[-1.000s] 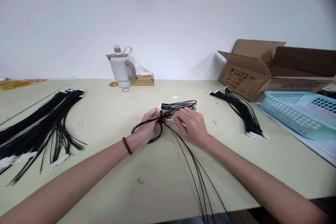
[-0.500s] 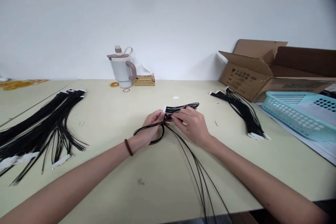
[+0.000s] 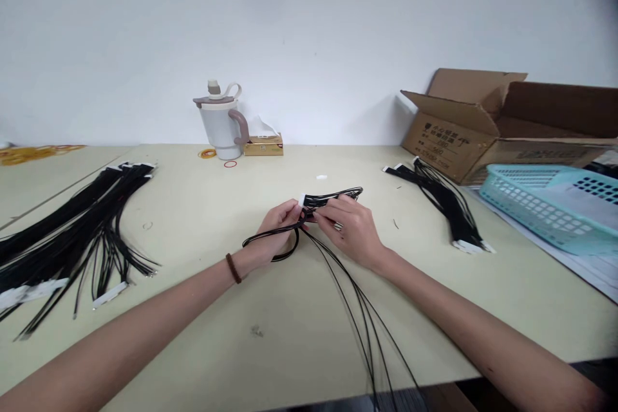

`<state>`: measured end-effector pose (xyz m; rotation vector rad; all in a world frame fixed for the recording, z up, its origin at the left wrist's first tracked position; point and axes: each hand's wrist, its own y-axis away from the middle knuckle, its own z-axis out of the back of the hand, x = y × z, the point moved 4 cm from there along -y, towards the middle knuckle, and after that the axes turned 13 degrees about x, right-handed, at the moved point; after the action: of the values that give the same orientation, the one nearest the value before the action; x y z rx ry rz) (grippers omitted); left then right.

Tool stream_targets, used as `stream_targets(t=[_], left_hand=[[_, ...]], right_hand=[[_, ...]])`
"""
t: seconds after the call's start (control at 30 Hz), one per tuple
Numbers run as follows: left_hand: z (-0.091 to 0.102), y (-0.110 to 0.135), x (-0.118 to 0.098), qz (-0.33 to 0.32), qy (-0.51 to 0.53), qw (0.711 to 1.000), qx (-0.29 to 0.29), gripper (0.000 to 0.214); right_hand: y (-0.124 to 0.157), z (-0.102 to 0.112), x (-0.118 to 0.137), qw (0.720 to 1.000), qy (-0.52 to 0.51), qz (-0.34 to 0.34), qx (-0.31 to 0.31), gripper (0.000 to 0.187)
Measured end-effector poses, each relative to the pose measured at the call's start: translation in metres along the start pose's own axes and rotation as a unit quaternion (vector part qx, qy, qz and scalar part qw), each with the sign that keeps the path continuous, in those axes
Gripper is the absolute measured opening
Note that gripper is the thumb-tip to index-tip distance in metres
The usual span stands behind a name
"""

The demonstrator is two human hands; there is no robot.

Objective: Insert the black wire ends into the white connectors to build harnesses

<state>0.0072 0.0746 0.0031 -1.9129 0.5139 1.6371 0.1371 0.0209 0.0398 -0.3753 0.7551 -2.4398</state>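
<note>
Over the middle of the table, my left hand [image 3: 276, 226] is closed on a black wire harness [image 3: 333, 197] near its white connector [image 3: 302, 200]. My right hand [image 3: 348, 226] pinches the black wires just to the right of the connector; its fingertips hide exactly which strands. A loop of the same wires [image 3: 284, 256] hangs by my left wrist. Several loose wires [image 3: 360, 296] run down from between the hands and over the table's front edge.
Black harnesses with white connectors lie at left [image 3: 72, 225] and right [image 3: 447, 209]. Behind are a lidded tumbler [image 3: 217, 125], a tissue box [image 3: 263, 145] and yellow rubber bands [image 3: 33, 153]. A cardboard box [image 3: 449, 141] and a turquoise basket [image 3: 541, 212] stand at right.
The whole view has shifted very slightly. Both hands keep their hold on the harness, with scarcely any movement of the fingers.
</note>
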Motion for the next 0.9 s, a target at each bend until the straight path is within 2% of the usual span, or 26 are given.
stream_targets(t=[0.3, 0.43, 0.63, 0.77, 0.9], left_hand=[[-0.0005, 0.0011, -0.0045, -0.023, -0.075, 0.997, 0.016, 0.027], [-0.0004, 0.0004, -0.0032, -0.021, -0.107, 0.994, 0.024, 0.03], [-0.0009, 0.001, -0.0046, -0.026, -0.162, 0.986, 0.035, 0.032], [-0.0011, 0.0013, -0.0035, -0.017, -0.144, 0.989, 0.031, 0.031], [-0.0021, -0.0005, 0.0008, -0.001, -0.027, 0.999, 0.032, 0.027]], right_hand=[[-0.0043, 0.0057, 0.0015, 0.999, -0.033, -0.015, 0.001, 0.022], [-0.0035, 0.0035, 0.0004, 0.999, -0.017, -0.03, 0.008, 0.023], [-0.0015, 0.0015, 0.0033, 1.0, 0.023, -0.005, 0.005, 0.024], [-0.0018, -0.0002, 0.005, 1.0, 0.027, 0.002, 0.007, 0.023], [-0.0027, 0.0003, 0.0003, 0.998, 0.069, 0.012, -0.01, 0.02]])
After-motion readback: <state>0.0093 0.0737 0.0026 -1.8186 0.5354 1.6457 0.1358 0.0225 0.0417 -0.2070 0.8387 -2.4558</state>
